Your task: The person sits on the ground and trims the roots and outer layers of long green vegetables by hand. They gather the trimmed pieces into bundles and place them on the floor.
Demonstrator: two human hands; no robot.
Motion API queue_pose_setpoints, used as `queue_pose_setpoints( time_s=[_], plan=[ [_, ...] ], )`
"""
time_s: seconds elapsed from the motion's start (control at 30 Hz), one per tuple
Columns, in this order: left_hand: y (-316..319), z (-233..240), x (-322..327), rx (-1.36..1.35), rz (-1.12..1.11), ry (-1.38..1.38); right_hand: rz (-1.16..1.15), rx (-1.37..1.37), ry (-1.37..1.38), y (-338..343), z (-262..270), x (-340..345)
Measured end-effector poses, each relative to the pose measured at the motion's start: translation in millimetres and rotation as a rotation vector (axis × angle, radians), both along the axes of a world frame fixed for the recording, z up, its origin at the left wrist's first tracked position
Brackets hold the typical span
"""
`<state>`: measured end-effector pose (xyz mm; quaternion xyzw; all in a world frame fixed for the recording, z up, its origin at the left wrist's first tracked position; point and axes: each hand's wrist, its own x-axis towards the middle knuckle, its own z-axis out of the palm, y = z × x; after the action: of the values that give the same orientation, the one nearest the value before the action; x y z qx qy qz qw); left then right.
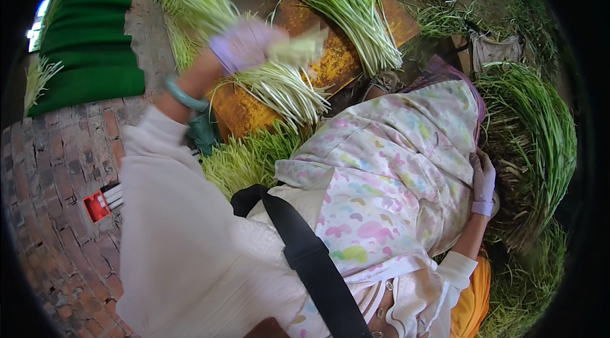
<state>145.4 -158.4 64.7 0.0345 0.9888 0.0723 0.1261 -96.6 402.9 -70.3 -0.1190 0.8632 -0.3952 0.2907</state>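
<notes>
My left hand [250,44], in a pale purple glove and blurred, is closed around a bunch of chive-like stalks [300,48]. The pale cut ends stick out to the right of the fist. Below it more white-stemmed stalks [281,92] lie on a rusty yellow metal sheet [248,111]. A larger green bundle [348,9] rests across the sheet's far part. My right hand [485,173], gloved too, lies against the right edge of the patterned apron [376,171] on my lap. Its fingers are partly hidden, and whether it grips anything cannot be told.
A heap of cut greens [248,159] stands by my lap. On the right lies a big pile of rooted greens [533,142]. Green cloth [90,37] covers part of the brick floor [62,185], where a small red box [97,207] sits.
</notes>
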Motion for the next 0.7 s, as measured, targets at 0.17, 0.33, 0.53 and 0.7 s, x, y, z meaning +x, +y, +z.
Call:
queue_pose_setpoints(
  time_s=[0.17, 0.33, 0.53, 0.7],
  plan=[
    [57.1, -175.9, 86.3, -0.271, -0.029, -0.312, 0.024, 0.044, 0.022, -6.2, 10.9, 3.6],
    [68.7, -235.8, 121.6, -0.152, 0.023, -0.086, 0.047, 0.148, 0.080, -10.0, 15.1, 5.2],
    [73.0, -237.4, 111.8, -0.113, 0.013, 0.144, 0.055, 0.179, 0.158, -14.0, 14.9, 8.4],
    [77.3, -242.4, 96.3, -0.162, 0.034, 0.098, 0.068, 0.225, 0.162, -14.6, 13.7, 7.9]
  ],
)
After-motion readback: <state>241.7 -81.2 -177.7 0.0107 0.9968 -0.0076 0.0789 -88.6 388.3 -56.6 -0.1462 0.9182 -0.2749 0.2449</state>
